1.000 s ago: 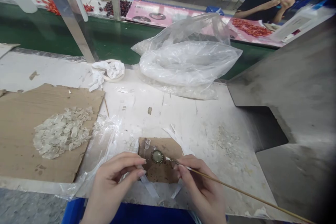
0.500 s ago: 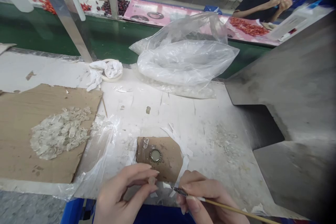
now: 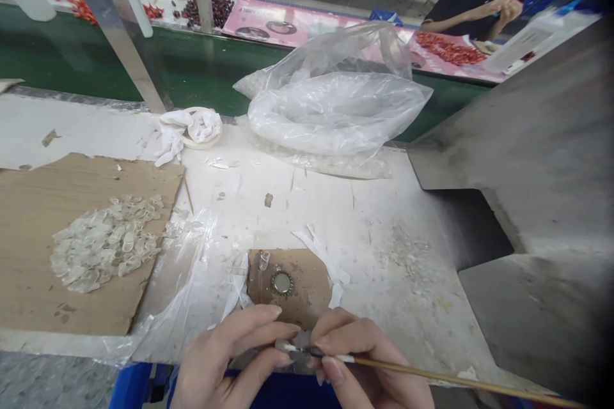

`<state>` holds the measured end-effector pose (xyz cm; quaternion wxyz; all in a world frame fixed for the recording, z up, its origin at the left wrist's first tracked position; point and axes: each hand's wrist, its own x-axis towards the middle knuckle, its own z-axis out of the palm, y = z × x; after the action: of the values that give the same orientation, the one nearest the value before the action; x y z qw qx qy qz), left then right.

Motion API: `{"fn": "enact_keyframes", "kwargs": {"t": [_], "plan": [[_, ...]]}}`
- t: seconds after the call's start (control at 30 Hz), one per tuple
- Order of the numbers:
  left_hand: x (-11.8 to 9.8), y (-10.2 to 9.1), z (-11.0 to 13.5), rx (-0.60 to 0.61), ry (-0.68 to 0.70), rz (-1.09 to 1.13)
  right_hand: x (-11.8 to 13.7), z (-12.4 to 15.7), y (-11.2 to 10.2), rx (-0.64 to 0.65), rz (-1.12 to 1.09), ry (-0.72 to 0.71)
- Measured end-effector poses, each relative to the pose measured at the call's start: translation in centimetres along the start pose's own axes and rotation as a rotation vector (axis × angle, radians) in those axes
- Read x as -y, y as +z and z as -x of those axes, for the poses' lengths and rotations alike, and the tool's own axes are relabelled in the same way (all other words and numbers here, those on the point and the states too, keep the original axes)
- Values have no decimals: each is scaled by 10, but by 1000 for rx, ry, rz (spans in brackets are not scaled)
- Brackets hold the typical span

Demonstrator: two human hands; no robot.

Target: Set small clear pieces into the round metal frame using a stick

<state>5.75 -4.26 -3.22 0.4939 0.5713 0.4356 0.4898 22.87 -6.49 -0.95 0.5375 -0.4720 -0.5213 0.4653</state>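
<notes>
My left hand (image 3: 235,358) pinches a small clear piece (image 3: 286,346) between thumb and fingers at the table's near edge. My right hand (image 3: 369,370) grips a thin brush (image 3: 432,376) with a long wooden handle, and its tip touches that clear piece. Just beyond my fingers lies a small brown card (image 3: 307,281) with a round metal bezel (image 3: 282,282) and a clear bit (image 3: 263,259) on it.
A larger cardboard sheet (image 3: 29,268) at the left carries a heap of clear pieces (image 3: 103,243). A big clear plastic bag (image 3: 336,108) and a white cloth (image 3: 192,128) lie at the back. A grey metal chute (image 3: 542,192) stands on the right. Another person (image 3: 474,9) sits beyond the green conveyor (image 3: 96,64).
Both hands have drawn back from the bezel toward the table's near edge. The brush tip, earlier at the bezel, now meets the clear piece in my left fingers.
</notes>
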Motion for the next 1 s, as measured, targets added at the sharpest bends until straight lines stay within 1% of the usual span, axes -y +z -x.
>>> {"fn": "enact_keyframes", "kwargs": {"t": [0.07,0.17,0.23,0.27,0.37,0.43,0.53,0.63,0.77,0.87,1.0], "plan": [[4,-7,-1,62,90,-119,2,-2,-2,36,18,33],[8,-18,-5,217,228,-318,6,-5,-5,90,52,74],[8,-23,-9,299,260,-392,7,-6,-5,104,43,97],[7,-24,-11,314,253,-391,7,-6,-4,91,15,118],[4,-22,-14,283,189,-276,2,-4,1,-31,-174,251],[2,-20,-15,263,171,-254,-4,-3,6,-121,-328,362],[1,-19,-16,265,255,-320,-12,-3,13,-187,-490,449],[3,-20,-18,256,368,-358,-16,-4,17,-219,-569,477],[6,-21,-17,227,428,-441,-15,-6,18,-265,-584,475],[6,-19,-15,179,417,-442,-14,-7,18,-279,-549,447],[5,-16,-15,125,337,-358,-12,-4,16,-260,-473,397]]}}
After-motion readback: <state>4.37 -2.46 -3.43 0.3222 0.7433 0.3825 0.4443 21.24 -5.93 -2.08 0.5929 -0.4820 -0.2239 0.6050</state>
